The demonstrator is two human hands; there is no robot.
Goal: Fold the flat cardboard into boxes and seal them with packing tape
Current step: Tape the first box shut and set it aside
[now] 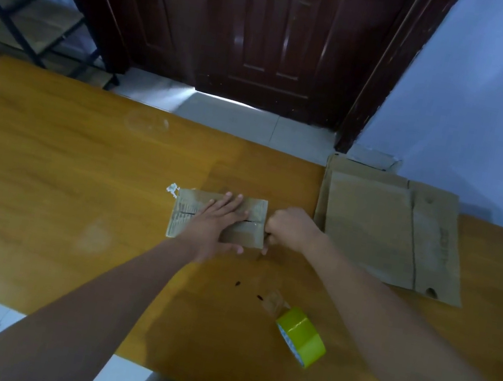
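Left hand [221, 222] flat and spread, palm down on the small cardboard box [255, 211], fingers pointing toward the far edge of the table [48, 154], thumb hooked over the box's near side; gripping nothing, only pressing. Right hand [286, 230] curled into a loose fist hard against the box's right end, knuckles up; whether it pinches a tape end or a flap edge cannot be told, the fingertips being tucked under.

Small box low and closed, near the middle of the table, a little toward the far edge. Long axis left to right, parallel with the table's near edge. Flap seam along that same axis, showing as a dark slit on either side of the left hand. Left end of the box bare, with a torn scrap of white [172, 190] just off its far-left corner.

Judged from this: seam pinned shut and the right end being worked, so any strip of tape would want to run along the long axis, from the right hand's end toward the left.

Roll of yellow packing tape [301, 337] lying tilted on the table toward the near edge, well apart from the box, on the right hand's side and nearer that hand than the left. Flat cardboard sheets [387, 231] stacked at the table's right side, overhanging the far edge, just beside the right wrist. Two small dark specks [237, 283] on the wood between box and roll.
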